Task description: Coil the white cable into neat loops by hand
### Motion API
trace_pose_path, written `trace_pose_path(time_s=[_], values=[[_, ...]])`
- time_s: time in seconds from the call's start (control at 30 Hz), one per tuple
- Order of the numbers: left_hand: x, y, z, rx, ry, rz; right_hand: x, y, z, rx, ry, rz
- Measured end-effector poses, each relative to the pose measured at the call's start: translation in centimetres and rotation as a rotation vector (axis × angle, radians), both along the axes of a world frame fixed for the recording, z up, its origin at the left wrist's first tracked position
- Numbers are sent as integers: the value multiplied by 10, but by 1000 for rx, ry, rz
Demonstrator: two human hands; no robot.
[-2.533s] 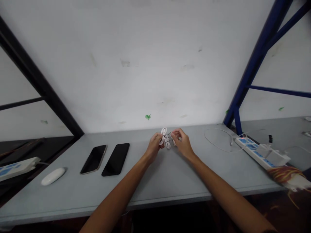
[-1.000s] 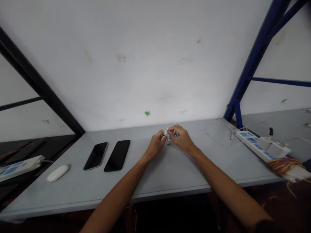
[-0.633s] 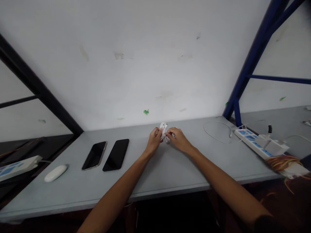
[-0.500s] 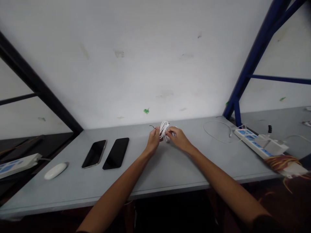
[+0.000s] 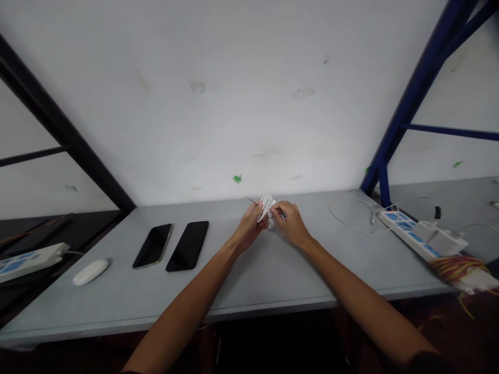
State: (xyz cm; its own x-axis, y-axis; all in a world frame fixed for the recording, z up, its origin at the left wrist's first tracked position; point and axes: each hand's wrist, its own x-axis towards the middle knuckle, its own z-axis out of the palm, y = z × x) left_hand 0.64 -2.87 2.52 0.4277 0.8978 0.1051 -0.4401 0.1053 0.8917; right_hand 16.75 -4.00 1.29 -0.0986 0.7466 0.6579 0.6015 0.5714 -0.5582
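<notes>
At mid-table, I am logging the left hand (image 5: 247, 228) and right hand (image 5: 291, 224) both pinching a coiled white cable (image 5: 267, 212) held between them, over the grey table (image 5: 273, 275). Farther left, a gold-edged smartphone (image 5: 153, 246), black smartphone (image 5: 187, 246) and white mouse (image 5: 90, 272) are lying flat; farther right, a loose white cable (image 5: 349, 213) is lying beside a power strip (image 5: 421, 236).

Glossy black glass phone (image 5: 187, 246); smooth white plastic cable (image 5: 267, 210).

Grey table (image 5: 280, 280), white computer mouse (image 5: 90, 272), two black smartphones (image 5: 153, 246) (image 5: 188, 246), looped white cable (image 5: 349, 214), white-and-blue power strip (image 5: 421, 239)
</notes>
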Motion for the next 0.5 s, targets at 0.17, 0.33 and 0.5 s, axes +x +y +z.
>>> trace_pose_path(time_s=[0.17, 0.33, 0.5], values=[[3, -5, -2, 23, 98, -45, -1, -6, 4, 37, -88, -65], [1, -4, -2, 19, 129, -64, 3, -6, 4, 63, -240, -117], [-10, 4, 5, -4, -11, 23, 5, -2, 0, 70, -296, -226]])
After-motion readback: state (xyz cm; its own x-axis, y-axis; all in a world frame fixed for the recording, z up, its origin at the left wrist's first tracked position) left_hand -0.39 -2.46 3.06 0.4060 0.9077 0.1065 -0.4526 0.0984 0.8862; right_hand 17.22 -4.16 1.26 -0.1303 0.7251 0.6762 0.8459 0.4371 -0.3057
